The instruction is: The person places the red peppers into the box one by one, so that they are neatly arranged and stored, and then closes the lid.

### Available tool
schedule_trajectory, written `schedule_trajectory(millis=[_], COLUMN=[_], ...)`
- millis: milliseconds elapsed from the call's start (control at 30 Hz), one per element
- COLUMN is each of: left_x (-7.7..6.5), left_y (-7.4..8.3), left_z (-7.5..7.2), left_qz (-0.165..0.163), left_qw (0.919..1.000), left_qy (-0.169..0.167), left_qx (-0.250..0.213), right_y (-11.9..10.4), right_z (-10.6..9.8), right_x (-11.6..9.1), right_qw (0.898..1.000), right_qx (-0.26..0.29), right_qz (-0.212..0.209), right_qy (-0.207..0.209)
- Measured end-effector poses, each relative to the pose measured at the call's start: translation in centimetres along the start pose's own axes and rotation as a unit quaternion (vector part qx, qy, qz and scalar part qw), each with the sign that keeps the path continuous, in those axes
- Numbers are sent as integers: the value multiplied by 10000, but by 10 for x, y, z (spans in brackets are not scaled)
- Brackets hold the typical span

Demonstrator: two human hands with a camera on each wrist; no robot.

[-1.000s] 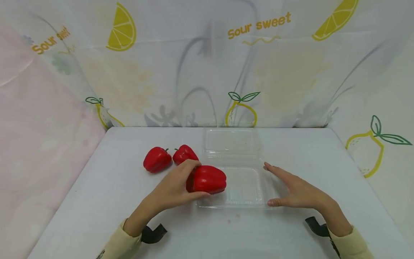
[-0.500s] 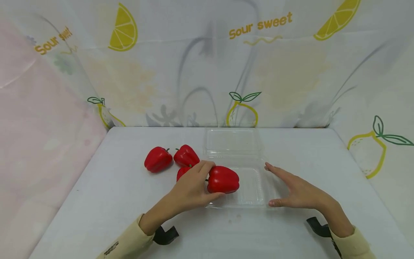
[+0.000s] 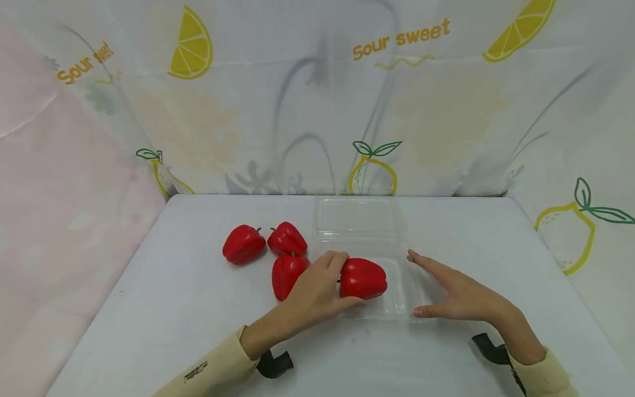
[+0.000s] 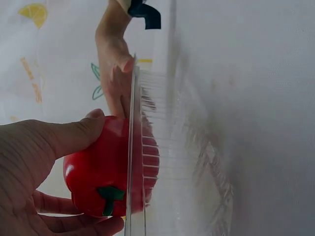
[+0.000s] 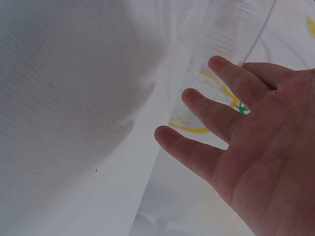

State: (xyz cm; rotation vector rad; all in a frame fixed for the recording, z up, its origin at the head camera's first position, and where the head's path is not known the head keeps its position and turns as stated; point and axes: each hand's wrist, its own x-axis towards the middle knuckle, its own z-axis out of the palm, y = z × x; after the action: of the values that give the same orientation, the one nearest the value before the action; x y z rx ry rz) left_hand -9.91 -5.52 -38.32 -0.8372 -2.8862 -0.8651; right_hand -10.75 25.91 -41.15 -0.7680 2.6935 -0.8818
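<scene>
My left hand [image 3: 317, 291] grips a red bell pepper [image 3: 366, 279] by its stem end, thumb on the near side. The pepper is over a clear plastic clamshell box [image 3: 397, 317]. In the left wrist view the lower part of the pepper [image 4: 98, 169] shows through the box wall [image 4: 184, 167], below the rim. My right hand [image 3: 461, 292] stands at the box's right side, fingers spread and straight. In the right wrist view that hand [image 5: 266, 152] holds nothing; whether it touches the box I cannot tell.
Three more red bell peppers lie left of the box: one far left [image 3: 243, 245], one behind [image 3: 288, 239], and one nearer [image 3: 288, 275], partly behind my left hand. The box's lid [image 3: 357, 216] lies folded back toward the printed cloth wall [image 3: 436, 121].
My left hand has carried the pepper rightward, from the box's left edge to over its middle. The nearer pepper on the table has come into view. My right hand has hardly moved.
</scene>
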Motion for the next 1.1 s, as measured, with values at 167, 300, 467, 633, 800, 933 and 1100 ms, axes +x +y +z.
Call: schedule_trajectory(millis=[167,300,467,633,800,933,1100], left_x=[3,5,7,9,9,10,11], left_y=[5,8,12,16,19,19,19], left_z=[9,14,19,25,30,34,35], left_qz=[-99,-163,-250,-357,-413,-394,-451], left_qw=[9998,9997,9994,9991,9985,9982,9967], left_qy=[-72,-56,-130,-226,-325,-348,-462], left_qx=[140,195,224,90,-145,-274,-495], right_y=[1,0,0,1,1,0,1], right_z=[0,0,0,2,3,2,3], right_x=[0,-1,0,1,0,0,0], right_qw=[10000,10000,10000,9999,9999,9999,9999], right_qx=[-10,4,56,127,113,118,131], right_qz=[24,19,13,17,51,10,-52], right_qy=[-11,-18,-15,-15,-13,-4,15])
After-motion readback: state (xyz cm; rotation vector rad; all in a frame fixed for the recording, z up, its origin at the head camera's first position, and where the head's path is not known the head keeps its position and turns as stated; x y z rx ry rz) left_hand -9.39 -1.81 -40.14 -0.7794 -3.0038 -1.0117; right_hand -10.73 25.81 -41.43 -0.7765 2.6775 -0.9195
